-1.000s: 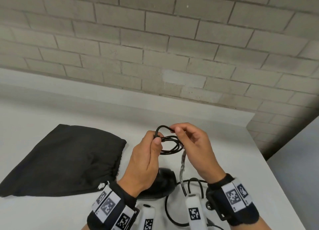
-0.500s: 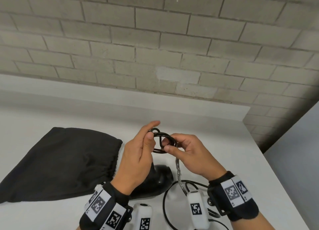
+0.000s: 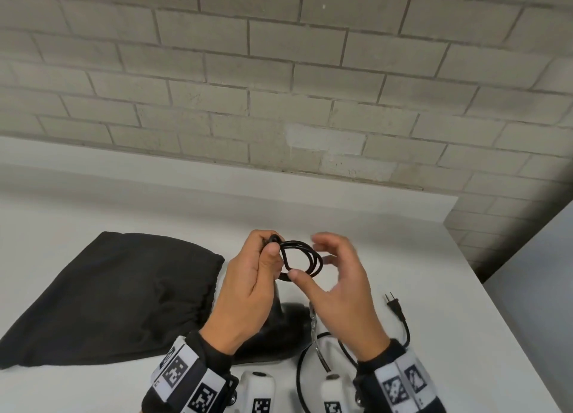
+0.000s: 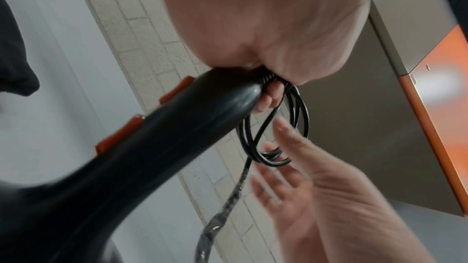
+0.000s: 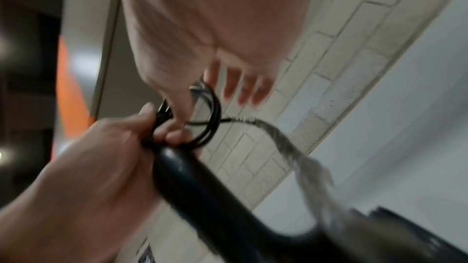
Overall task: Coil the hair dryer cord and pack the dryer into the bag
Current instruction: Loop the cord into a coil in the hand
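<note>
1. My left hand (image 3: 248,291) grips the coiled cord (image 3: 302,259) at the top of the hair dryer (image 4: 142,157) handle, fingers curled round the loops.
2. My right hand (image 3: 341,291) is spread and relaxed beside the coil; its fingers are blurred, so I cannot tell whether the thumb touches the cord.
3. The dryer body stands on the white table (image 3: 403,257), mostly hidden behind my hands.
4. The loose cord runs out of view at the bottom edge; its plug (image 3: 393,304) lies on the table.
5. The black bag (image 3: 108,295) lies flat, left of the dryer.
</note>
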Motion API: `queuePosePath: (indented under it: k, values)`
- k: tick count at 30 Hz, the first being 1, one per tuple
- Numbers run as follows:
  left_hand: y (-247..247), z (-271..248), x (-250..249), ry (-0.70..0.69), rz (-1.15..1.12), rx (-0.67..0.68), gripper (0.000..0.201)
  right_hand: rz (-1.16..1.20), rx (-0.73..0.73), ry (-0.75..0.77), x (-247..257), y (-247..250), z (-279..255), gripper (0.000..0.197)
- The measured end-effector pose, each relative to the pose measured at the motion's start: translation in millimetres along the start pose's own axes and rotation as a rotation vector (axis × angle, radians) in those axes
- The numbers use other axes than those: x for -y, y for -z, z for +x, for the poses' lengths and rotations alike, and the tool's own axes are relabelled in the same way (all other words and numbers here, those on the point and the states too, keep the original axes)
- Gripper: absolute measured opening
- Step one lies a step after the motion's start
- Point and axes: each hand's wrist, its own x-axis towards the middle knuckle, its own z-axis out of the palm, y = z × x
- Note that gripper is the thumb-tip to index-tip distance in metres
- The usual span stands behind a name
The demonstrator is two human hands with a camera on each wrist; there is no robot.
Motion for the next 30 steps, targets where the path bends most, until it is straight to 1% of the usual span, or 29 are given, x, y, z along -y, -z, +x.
queuePosePath:
  k: [1,2,3,4,5,6,8,9,11,14,16,22,24,26,28,30]
  values:
    - [0,0,0,0.004,-0.003,-0.008,0.036,-0.033,-0.129,0.092,2,-2,-6,0.032]
    - [0,1,0,0.008,-0.005,-0.014,0.036,-0.076,-0.195,0.188,3,-5,-12,0.026]
    - [-1,1,0,0.008,-0.007,-0.017,0.035,-0.134,-0.199,0.264,4,-8,-17,0.02]
    - [0,1,0,0.008,-0.007,-0.018,0.035,-0.194,-0.166,0.311,2,-12,-21,0.014]
    - [0,2,1,0.009,-0.007,-0.016,0.035,-0.254,-0.117,0.319,0,-16,-22,0.008]
    - [0,2,1,0.011,-0.007,-0.011,0.035,-0.307,-0.075,0.297,-2,-18,-22,0.007]
    - [0,2,1,0.016,-0.013,-0.009,0.034,-0.424,-0.009,0.222,-4,-21,-20,0.021]
    - [-1,2,2,0.017,-0.017,-0.01,0.034,-0.476,0.013,0.188,-3,-23,-18,0.024]
    - [-1,2,2,0.007,-0.007,-0.01,0.033,-0.505,0.026,0.149,0,-24,-14,0.02]
    - [0,1,2,-0.01,0.018,-0.006,0.031,-0.395,0.032,0.082,5,-22,-10,0.015]
    - [0,0,1,-0.016,0.024,-0.001,0.03,-0.309,0.059,0.004,8,-18,-9,0.015]
    - [0,4,2,-0.007,0.048,-0.032,0.032,0.106,0.191,-0.276,20,-3,-7,0.012]
    - [0,5,3,-0.013,0.067,-0.038,0.031,0.217,0.269,-0.337,27,3,-6,0.013]
    - [0,5,3,-0.023,0.076,-0.038,0.03,0.3,0.338,-0.363,31,10,-5,0.017]
    - [-1,4,2,-0.028,0.091,-0.042,0.029,0.392,0.358,-0.402,32,17,-4,0.021]
    - [-2,3,1,-0.03,0.091,-0.047,0.028,0.553,0.379,-0.486,30,23,-1,0.024]
